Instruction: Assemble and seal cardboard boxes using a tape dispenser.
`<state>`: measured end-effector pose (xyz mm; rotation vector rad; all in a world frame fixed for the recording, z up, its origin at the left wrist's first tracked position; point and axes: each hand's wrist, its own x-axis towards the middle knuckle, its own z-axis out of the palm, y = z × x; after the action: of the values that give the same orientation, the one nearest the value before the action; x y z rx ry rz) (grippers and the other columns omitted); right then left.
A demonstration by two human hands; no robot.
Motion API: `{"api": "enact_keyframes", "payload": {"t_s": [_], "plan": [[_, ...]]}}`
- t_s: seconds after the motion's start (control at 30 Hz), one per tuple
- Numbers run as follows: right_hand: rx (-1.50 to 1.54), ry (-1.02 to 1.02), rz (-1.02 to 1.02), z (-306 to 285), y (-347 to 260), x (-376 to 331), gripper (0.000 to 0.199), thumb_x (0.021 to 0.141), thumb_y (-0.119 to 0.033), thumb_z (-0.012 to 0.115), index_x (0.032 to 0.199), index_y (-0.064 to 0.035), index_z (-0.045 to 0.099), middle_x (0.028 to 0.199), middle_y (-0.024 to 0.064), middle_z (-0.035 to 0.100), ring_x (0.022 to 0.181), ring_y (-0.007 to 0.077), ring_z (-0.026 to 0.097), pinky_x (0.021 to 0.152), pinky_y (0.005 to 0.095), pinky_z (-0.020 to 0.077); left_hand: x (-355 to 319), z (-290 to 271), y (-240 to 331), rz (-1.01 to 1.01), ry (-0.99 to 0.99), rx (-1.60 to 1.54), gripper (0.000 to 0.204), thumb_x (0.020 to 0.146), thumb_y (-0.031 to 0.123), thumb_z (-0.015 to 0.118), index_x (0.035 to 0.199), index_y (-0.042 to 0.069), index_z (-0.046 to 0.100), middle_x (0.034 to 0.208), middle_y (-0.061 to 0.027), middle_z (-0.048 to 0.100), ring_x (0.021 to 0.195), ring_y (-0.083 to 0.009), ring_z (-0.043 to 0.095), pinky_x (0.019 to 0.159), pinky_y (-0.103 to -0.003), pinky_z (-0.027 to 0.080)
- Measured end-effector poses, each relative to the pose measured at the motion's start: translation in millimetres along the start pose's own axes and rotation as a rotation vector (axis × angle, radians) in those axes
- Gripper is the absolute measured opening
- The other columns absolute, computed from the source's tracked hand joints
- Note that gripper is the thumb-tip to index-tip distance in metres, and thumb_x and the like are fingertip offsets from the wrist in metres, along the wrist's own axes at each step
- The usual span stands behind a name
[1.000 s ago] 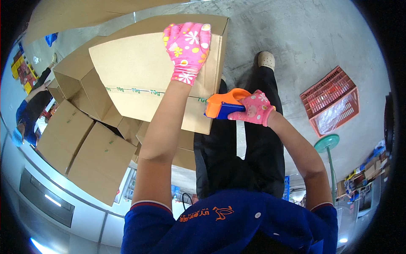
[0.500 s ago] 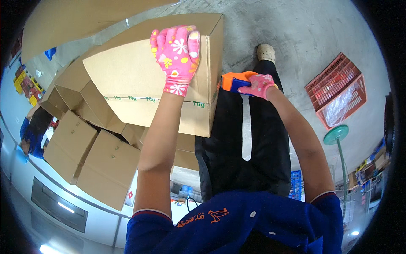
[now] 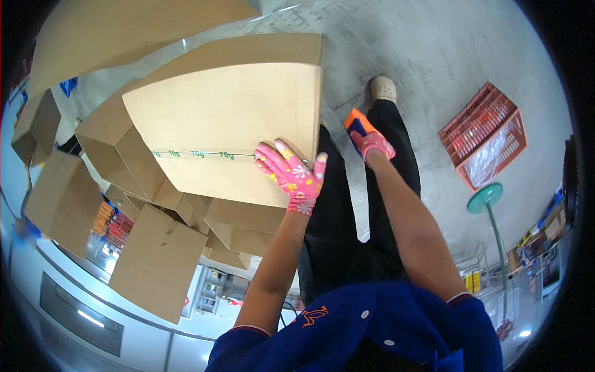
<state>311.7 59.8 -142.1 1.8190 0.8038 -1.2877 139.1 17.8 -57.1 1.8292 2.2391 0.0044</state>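
Looking plain tan, the carton (image 3: 223, 111) bears tape (image 3: 212, 155); its print (image 3: 227, 155) is green.

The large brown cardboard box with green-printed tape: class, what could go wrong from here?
The box might shift: the pink floral-gloved left grip rests open on its taped face.

The orange-and-blue plastic tape dispenser, in the pink-gloved right grip near the black fabric trousers, could snag them.

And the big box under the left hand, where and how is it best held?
Probably by two opposite sides, one palm from left, one from right: the box is wide and flat-faced, with no handle visible. The left hand lies open on its taped face.
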Motion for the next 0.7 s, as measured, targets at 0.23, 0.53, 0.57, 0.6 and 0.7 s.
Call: {"api": "enact_keyframes", "payload": {"t_s": [0.23, 0.53, 0.57, 0.6, 0.7], "plan": [[1.028, 0.343, -0.116, 122.3, -58.9, 49.8, 0.067, 0.085, -0.059, 0.045, 0.117, -0.0003, 0.051, 0.104, 0.019, 0.064, 0.099, 0.0341, 0.06, 0.091, 0.0423, 0.0378, 64.9, -16.3, -98.9, -0.382, 0.177, 0.044, 0.071, 0.095, 0.041, 0.033, 0.141, -0.009, 0.013, 0.147, -0.0306, 0.005, 0.137, -0.043, 0.007, 0.112, -0.049, 0.007], [0.876, 0.211, -0.379, 107.3, -58.2, 69.3, 0.063, 0.087, -0.055, 0.046, 0.117, 0.0002, 0.051, 0.103, 0.017, 0.064, 0.097, 0.0313, 0.06, 0.09, 0.0401, 0.0389, 175.1, -81.3, -356.2, -0.83, 0.069, -0.525, 0.081, 0.09, 0.063, 0.026, 0.081, -0.008, 0.063, 0.07, -0.0148, 0.062, 0.07, -0.0244, 0.056, 0.071, -0.04, 0.044], [0.857, 0.235, -0.41, 86.4, -64.0, 76.2, 0.062, 0.087, -0.054, 0.046, 0.117, 0.0002, 0.051, 0.103, 0.0168, 0.064, 0.096, 0.031, 0.06, 0.089, 0.0399, 0.0391, 178.9, -77.3, -327.5, -0.826, 0.03, -0.449, 0.085, 0.09, 0.065, 0.023, 0.08, -0.009, 0.062, 0.072, -0.0227, 0.061, 0.074, -0.0318, 0.058, 0.073, -0.042, 0.044], [0.844, 0.246, -0.455, 67.0, -64.1, 76.1, 0.062, 0.087, -0.054, 0.046, 0.117, 0.0003, 0.051, 0.103, 0.0165, 0.064, 0.096, 0.0307, 0.06, 0.089, 0.0396, 0.0392, 184.4, -84.3, -297.5, -0.824, 0.022, -0.345, 0.085, 0.091, 0.063, 0.019, 0.079, -0.008, 0.063, 0.077, -0.0282, 0.061, 0.081, -0.0393, 0.059, 0.077, -0.045, 0.044], [0.808, 0.232, -0.611, 39.5, -52.3, 31.6, 0.061, 0.088, -0.052, 0.047, 0.117, 0.0004, 0.051, 0.103, 0.0159, 0.064, 0.095, 0.0298, 0.06, 0.089, 0.0389, 0.0396, 185.5, -140.9, -242.8, -0.725, 0.054, -0.192, 0.079, 0.093, 0.057, 0.016, 0.082, -0.003, 0.065, 0.089, -0.026, 0.062, 0.089, -0.0418, 0.058, 0.082, -0.046, 0.044]]}}
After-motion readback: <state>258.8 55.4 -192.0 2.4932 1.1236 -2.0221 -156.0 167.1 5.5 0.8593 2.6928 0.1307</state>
